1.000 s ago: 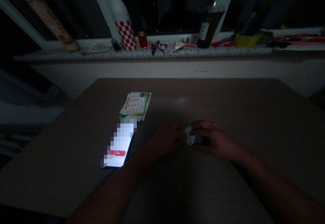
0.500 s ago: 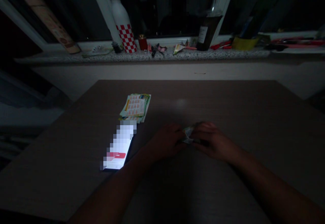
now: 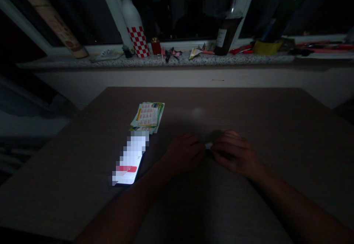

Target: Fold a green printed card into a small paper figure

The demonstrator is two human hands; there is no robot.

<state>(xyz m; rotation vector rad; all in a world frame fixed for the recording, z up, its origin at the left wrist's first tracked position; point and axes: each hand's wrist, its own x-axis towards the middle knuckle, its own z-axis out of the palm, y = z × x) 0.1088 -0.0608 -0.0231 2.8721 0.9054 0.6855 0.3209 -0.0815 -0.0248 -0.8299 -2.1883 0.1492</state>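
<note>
While both hands press down near the middle of the counter (image 3: 249,107), only a pale sliver of the folded paper (image 3: 208,146) shows between them. The left hand (image 3: 184,155) lies with fingers curled down onto the paper's left side; the right hand (image 3: 235,153) lies flat with fingers together over its right side, fingertips almost meeting the left's. The paper is too covered to tell its long axis or which way it points. Wide bare counter lies to the right and toward the far edge, and more toward the near edge under the forearms. To the left the room is tighter: a lit phone (image 3: 129,159) lies just beside the left wrist, long axis running away from the person, with a stack of printed cards (image 3: 148,115) touching its far end.
</note>
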